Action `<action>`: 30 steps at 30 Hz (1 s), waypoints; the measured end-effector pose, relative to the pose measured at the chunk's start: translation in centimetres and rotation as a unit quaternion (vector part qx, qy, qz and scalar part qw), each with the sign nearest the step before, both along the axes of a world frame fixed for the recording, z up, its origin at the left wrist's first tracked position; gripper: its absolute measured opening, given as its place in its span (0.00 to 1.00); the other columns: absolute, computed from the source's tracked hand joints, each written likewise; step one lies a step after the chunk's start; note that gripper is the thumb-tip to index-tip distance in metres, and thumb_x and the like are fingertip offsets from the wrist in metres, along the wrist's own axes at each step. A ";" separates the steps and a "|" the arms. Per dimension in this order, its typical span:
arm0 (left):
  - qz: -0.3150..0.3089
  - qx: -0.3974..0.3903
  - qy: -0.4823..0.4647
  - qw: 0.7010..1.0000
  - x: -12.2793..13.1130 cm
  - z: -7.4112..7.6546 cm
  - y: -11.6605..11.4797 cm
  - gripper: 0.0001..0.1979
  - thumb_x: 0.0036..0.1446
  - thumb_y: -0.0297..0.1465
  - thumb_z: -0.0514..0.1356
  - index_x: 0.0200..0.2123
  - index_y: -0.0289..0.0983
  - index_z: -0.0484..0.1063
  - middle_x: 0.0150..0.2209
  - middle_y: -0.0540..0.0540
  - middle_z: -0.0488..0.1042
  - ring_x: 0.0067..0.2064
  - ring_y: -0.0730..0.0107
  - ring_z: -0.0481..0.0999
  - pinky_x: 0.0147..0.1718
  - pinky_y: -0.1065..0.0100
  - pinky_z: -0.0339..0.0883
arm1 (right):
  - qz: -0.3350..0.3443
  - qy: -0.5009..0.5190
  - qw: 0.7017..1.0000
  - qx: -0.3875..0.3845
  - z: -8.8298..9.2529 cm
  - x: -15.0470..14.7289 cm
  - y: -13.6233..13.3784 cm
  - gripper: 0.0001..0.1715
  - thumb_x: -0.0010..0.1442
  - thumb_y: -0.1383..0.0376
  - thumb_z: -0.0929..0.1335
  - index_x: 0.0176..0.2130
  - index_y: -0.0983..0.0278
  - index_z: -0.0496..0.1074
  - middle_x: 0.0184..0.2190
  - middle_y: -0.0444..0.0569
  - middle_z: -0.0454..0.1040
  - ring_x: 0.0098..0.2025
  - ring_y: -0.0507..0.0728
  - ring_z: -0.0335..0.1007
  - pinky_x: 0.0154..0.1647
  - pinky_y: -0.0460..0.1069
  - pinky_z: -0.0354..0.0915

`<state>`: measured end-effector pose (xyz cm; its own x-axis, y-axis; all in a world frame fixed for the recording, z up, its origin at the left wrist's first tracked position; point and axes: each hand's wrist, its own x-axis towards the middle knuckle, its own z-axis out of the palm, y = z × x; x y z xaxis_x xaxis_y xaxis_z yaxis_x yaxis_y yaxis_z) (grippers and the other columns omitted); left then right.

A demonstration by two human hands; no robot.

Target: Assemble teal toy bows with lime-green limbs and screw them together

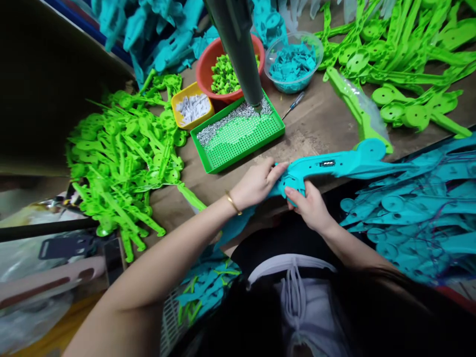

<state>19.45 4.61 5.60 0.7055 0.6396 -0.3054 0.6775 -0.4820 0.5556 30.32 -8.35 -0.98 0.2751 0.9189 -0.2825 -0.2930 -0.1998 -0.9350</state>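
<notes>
A long blue plastic housing (330, 164) with a small dark slot lies across both of my hands at the table's front edge. Its left end is gripped by my left hand (258, 181), thumb on top. My right hand (312, 206) holds the lower edge just to the right, its thumb pressing on the blue plastic and the other fingers hidden beneath. The housing's far end reaches right, beside a green-and-clear plastic piece (359, 106) on the table. Over the green tray (238, 161) of small metal screws hangs a dark powered screwdriver (241, 49), tip down.
Green plastic parts (126, 148) heap at left, more green parts (405, 64) at upper right. Blue parts (412, 208) pile at right. Behind the tray stand a red bowl (203, 74), a yellow box (177, 116) and a clear bowl (293, 87). A hand screwdriver (295, 103) lies nearby.
</notes>
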 end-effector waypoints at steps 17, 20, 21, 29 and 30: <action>0.022 0.034 0.073 0.997 -1.5 -0.1 0.3 0.25 0.65 0.47 0.48 0.20 0.38 0.61 0.20 0.50 0.64 0.23 0.72 0.61 0.26 0.68 0.52 | 0.216 0.084 0.971 -0.056 0.1 -5.2 -0.1 0.25 0.52 0.45 0.70 0.28 0.64 0.67 0.22 0.43 0.73 0.21 0.48 0.67 0.20 0.43 0.63; 0.035 0.038 0.062 0.997 -1.1 0.1 0.3 0.26 0.65 0.47 0.48 0.21 0.37 0.63 0.20 0.50 0.63 0.23 0.73 0.60 0.26 0.67 0.51 | 0.173 0.052 0.983 -0.041 0.3 -6.2 -0.3 0.23 0.54 0.48 0.70 0.25 0.64 0.65 0.18 0.40 0.68 0.16 0.46 0.60 0.16 0.42 0.57; 0.037 0.038 0.057 0.997 -1.0 0.1 0.4 0.26 0.65 0.47 0.48 0.21 0.37 0.64 0.20 0.50 0.63 0.23 0.73 0.60 0.26 0.68 0.50 | 0.157 0.051 0.986 -0.034 0.3 -6.2 -0.3 0.23 0.55 0.48 0.70 0.25 0.64 0.64 0.18 0.40 0.68 0.16 0.45 0.60 0.16 0.42 0.57; -0.014 0.046 0.064 0.997 -0.3 -0.6 0.0 0.30 0.65 0.50 0.44 0.25 0.34 0.70 0.22 0.47 0.68 0.24 0.70 0.64 0.28 0.67 0.51 | 0.223 0.121 0.964 -0.078 -0.1 -8.5 -0.5 0.26 0.49 0.47 0.73 0.24 0.67 0.69 0.18 0.43 0.71 0.17 0.47 0.65 0.19 0.43 0.61; -0.013 0.044 0.064 0.997 -0.3 -0.8 -0.1 0.30 0.66 0.50 0.44 0.26 0.34 0.70 0.22 0.46 0.68 0.24 0.70 0.64 0.28 0.67 0.51 | 0.213 0.128 0.965 -0.080 -0.1 -8.9 -0.5 0.26 0.49 0.47 0.73 0.22 0.67 0.69 0.17 0.43 0.70 0.16 0.47 0.64 0.18 0.42 0.61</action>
